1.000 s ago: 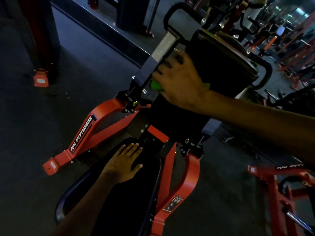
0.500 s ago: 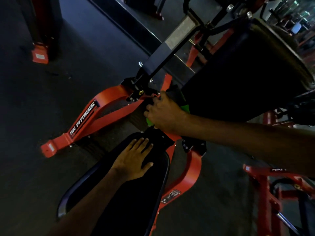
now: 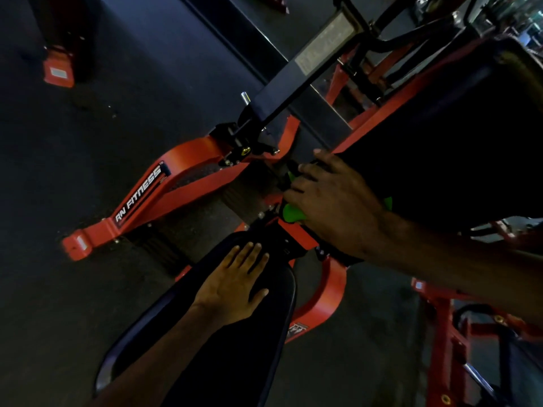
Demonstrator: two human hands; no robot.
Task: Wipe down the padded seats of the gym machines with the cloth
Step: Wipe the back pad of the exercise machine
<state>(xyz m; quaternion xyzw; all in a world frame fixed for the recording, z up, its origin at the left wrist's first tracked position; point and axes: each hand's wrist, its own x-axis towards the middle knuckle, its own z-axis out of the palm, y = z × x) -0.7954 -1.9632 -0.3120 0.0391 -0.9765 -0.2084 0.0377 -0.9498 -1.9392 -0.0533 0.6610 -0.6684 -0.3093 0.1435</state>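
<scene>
Two hands apart: the left hand (image 3: 232, 286) lies flat, fingers straight, on the seat pad (image 3: 235, 362); the right hand (image 3: 332, 201) grips the green cloth (image 3: 291, 215) at the backrest pad (image 3: 455, 142)'s lower edge.

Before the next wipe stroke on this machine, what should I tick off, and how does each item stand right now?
1. Green cloth held in the right hand: ok, bunched under curled fingers.
2. Cloth at the back pad: ok, at its lower edge.
3. Left hand braced flat on the seat pad: ok.
4. Seat pad free for wiping: not ok, the left hand rests on it.
5. Seat pad already clean: cannot tell, too dark.
</scene>
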